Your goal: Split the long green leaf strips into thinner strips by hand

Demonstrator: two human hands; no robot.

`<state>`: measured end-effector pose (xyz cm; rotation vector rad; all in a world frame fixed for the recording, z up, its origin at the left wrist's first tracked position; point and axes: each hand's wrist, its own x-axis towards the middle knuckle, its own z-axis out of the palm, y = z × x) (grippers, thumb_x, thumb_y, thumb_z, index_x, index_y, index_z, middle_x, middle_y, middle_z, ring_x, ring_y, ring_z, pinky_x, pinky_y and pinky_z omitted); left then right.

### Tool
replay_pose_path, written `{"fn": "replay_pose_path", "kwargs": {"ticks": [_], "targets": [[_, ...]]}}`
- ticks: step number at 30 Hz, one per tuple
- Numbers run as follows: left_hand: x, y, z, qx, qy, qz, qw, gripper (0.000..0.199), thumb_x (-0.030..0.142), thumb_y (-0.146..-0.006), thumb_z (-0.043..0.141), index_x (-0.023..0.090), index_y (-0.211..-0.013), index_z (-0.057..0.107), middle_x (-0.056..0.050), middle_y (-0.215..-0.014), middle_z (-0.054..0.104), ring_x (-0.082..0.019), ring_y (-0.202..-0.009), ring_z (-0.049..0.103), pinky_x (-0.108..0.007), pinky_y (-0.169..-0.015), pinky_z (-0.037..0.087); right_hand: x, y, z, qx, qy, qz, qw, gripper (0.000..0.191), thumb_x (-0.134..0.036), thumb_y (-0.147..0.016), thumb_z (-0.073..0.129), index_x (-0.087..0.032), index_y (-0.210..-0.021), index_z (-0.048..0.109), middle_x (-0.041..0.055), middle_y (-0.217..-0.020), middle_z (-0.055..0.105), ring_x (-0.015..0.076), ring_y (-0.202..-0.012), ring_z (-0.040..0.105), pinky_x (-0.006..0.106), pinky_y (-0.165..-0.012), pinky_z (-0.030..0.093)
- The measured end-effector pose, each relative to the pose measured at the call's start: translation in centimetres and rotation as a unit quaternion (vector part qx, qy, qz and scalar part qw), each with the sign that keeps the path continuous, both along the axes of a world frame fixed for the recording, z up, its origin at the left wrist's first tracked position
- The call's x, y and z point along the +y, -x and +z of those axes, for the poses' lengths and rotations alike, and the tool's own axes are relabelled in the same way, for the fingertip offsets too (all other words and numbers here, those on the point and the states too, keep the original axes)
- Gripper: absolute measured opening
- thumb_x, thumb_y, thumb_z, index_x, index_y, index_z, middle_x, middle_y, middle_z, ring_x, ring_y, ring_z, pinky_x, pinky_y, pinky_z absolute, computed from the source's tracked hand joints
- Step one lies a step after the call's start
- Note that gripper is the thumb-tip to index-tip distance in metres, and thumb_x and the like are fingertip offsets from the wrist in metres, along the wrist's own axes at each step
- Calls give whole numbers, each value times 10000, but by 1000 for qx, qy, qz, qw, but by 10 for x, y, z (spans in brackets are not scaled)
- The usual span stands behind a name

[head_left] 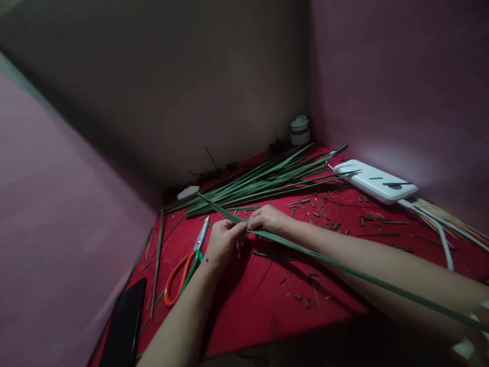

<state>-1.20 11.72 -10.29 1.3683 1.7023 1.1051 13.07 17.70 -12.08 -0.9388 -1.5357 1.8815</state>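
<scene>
A long green leaf strip (pixel 344 268) runs from beside the pile, through both hands and out past the lower right edge. My left hand (pixel 223 239) pinches it between thumb and fingers. Close beside, almost touching, my right hand (pixel 269 219) grips the same strip with bent fingers. Scissors (pixel 191 262) with one orange and one green handle lie just left of my left hand, blades pointing away. Behind both hands spreads a pile of green leaf strips (pixel 260 181). The undersides of my fingers are hidden.
Red cloth (pixel 237 316) covers the table, littered with small cut leaf pieces (pixel 305 300). A dark phone (pixel 124 326) lies front left. At right sits a white power bank (pixel 376 181) with a white cable (pixel 439 227). A white jar (pixel 300 131) stands in the back corner by the walls.
</scene>
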Motion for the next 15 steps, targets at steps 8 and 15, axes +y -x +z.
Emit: {"fn": "replay_pose_path", "kwargs": {"ticks": [8,15], "targets": [[5,14,4,9,-32,72,997,228,309,-655,676,150,-511,598,38,-366,488,-68,-336,391,-190,-356,276,-4,3,1,47,46,-12,998,83,-119,-546,584,-145,-493,525,-78,-360,426,70,-385,367,219,-398,257],[1,0,-1,-47,23,15,999,275,364,-648,681,134,-526,595,21,-374,497,-83,-310,400,-209,-331,295,-3,4,-1,68,79,-5,995,134,-106,-534,561,-163,-478,454,-77,-347,415,70,-350,362,209,-367,264]]}}
